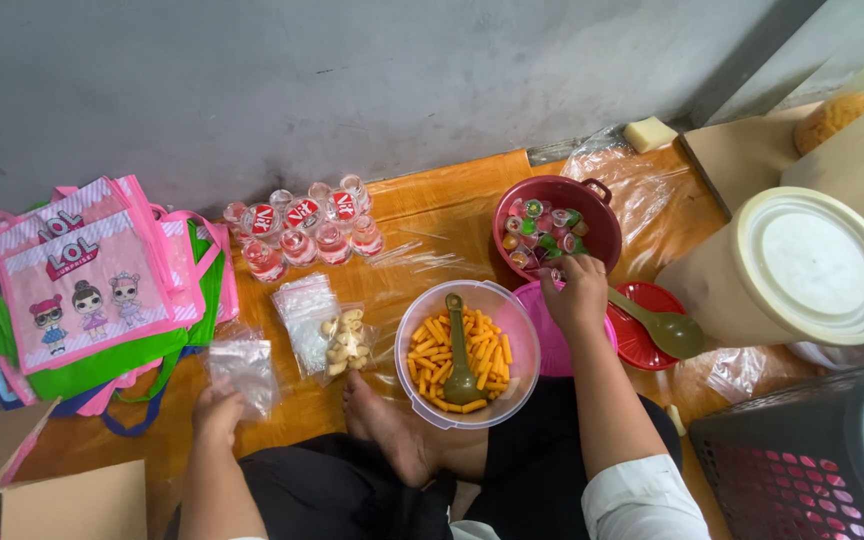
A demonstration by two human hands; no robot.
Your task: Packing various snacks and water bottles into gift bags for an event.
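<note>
The right hand [577, 290] reached to the near rim of the dark red bowl [592, 215], its fingers bent together over the small jelly cups [542, 232] with coloured lids; whether it already pinched one cup I cannot tell, because the fingertips were hidden. The left hand [217, 412] rested low on the left, with its fingers closed on the edge of an empty clear plastic bag [242, 370]. To do this well, I think the fingers should pinch only one cup by its sides, and the bag mouth should stay open towards the bowl. Just near the right hand stood a clear round tub [512, 320] of orange snack sticks [487, 350] with a green spoon [460, 355] inside, and a pink lid [552, 340] lay partly under it. To the right lay a red lid [642, 345] with a second green spoon [664, 328] on it, and beside it a large cream container with a white lid [817, 265]. Left of the tub were small clear bags, one holding pale biscuits [344, 345]. Further away stood a group of small water cups [302, 232] with red and white seals. On the far left lay a pile of pink tote bags [82, 275] printed with cartoon dolls, over green ones.
</note>
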